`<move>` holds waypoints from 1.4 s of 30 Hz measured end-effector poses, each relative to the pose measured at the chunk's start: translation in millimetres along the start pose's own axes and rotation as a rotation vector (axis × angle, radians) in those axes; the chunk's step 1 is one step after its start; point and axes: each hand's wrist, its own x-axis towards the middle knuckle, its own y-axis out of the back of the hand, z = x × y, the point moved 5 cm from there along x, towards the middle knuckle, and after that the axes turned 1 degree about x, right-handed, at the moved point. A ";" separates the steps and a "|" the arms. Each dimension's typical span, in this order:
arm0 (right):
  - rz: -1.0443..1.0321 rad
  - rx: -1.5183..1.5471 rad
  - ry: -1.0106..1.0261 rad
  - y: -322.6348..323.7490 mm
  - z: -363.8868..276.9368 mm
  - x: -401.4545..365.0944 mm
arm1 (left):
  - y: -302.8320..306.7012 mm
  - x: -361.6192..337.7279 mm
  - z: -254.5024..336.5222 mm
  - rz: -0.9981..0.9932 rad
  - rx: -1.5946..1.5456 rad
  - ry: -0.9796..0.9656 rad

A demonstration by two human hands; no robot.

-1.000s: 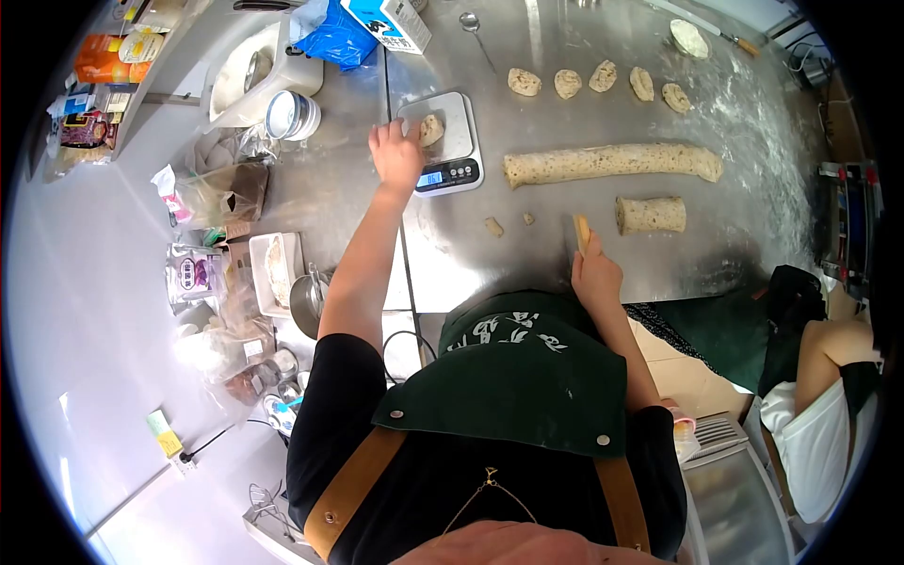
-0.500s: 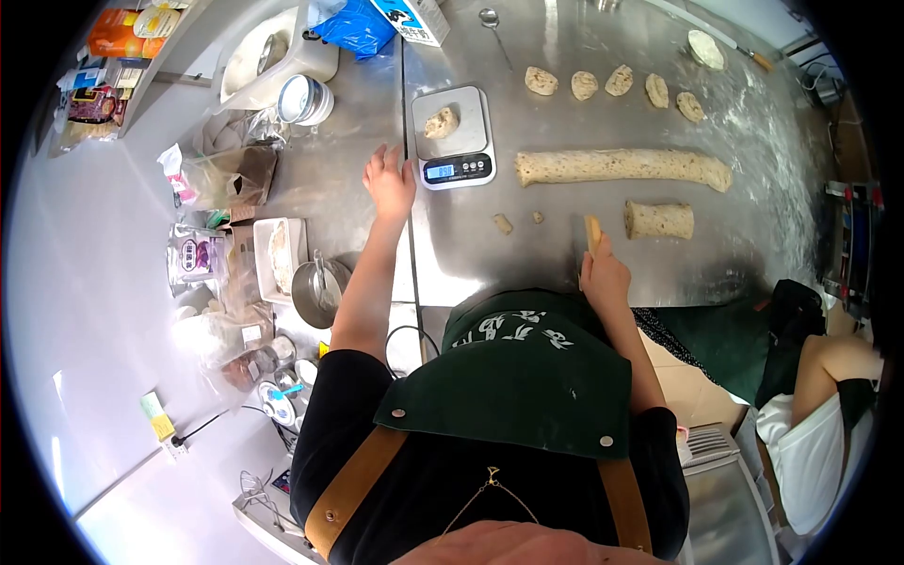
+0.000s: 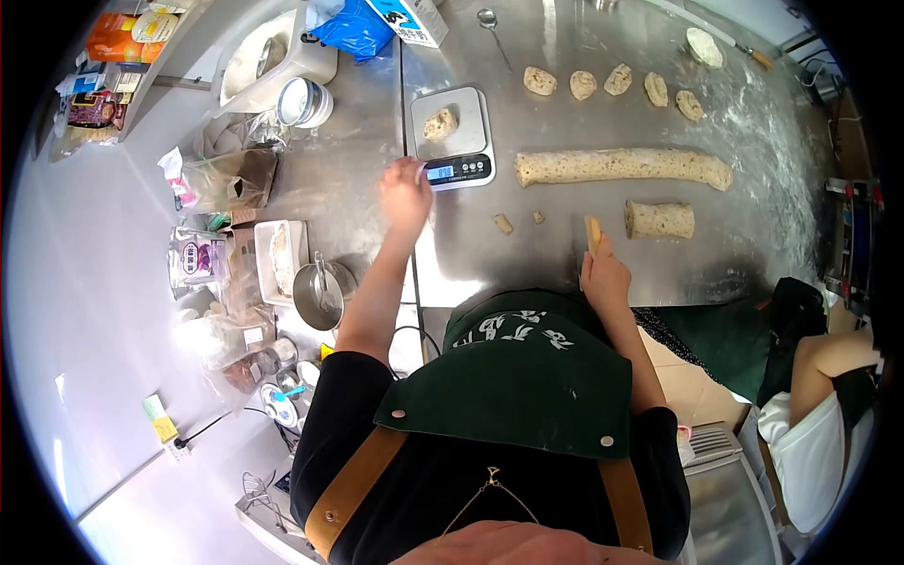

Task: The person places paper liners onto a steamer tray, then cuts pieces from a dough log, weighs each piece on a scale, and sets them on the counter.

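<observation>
My left hand (image 3: pixel 407 196) is at the lower left corner of the kitchen scale (image 3: pixel 454 137), its fingers slightly blurred, loosely bent, with nothing visible in them. A piece of speckled dough (image 3: pixel 440 124) rests on the scale's plate beside a lit display. Near the table's front edge, my right hand (image 3: pixel 605 276) is closed around a dough scraper with a yellowish handle (image 3: pixel 592 234); its blade is mostly hidden. To its right lies a short dough log (image 3: pixel 659 220), and behind that a long dough roll (image 3: pixel 621 168). Two small dough scraps (image 3: pixel 503 224) lie left of the scraper.
Several cut dough pieces (image 3: pixel 583 86) form a row at the back. Also there are a spoon (image 3: pixel 488 21), a milk carton (image 3: pixel 411 21) and a pale dough lump (image 3: pixel 703 49). Bowls (image 3: pixel 305 102), a metal pot (image 3: pixel 320 296) and bags stand leftward. Another person's leg (image 3: pixel 829 367) shows right.
My left hand has moved right and slightly toward me, from beside the scale to its lower left corner, its fingers less spread. My right hand with the scraper stays put.
</observation>
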 end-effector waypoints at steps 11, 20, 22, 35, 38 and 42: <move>-0.007 -0.011 0.019 -0.6 -4.6 -0.2 | -69.3 -58.2 146.9 -0.502 -0.401 -0.395; -0.030 0.001 0.036 -3.0 -8.1 -1.0 | -66.5 -48.8 118.2 -0.252 -0.310 -0.224; -0.016 0.016 0.041 -4.9 -6.2 -1.2 | -45.9 -19.5 97.7 -0.051 -0.233 -0.121; -0.002 0.034 0.056 -4.9 -1.3 -2.0 | -79.6 68.6 21.2 -0.267 0.049 0.037; -0.015 0.056 0.047 -4.2 0.8 -0.6 | -69.1 54.4 36.3 -0.038 -0.013 -0.130; 0.003 0.107 0.053 -0.7 5.3 0.0 | -66.2 56.5 37.7 -0.078 -0.060 -0.162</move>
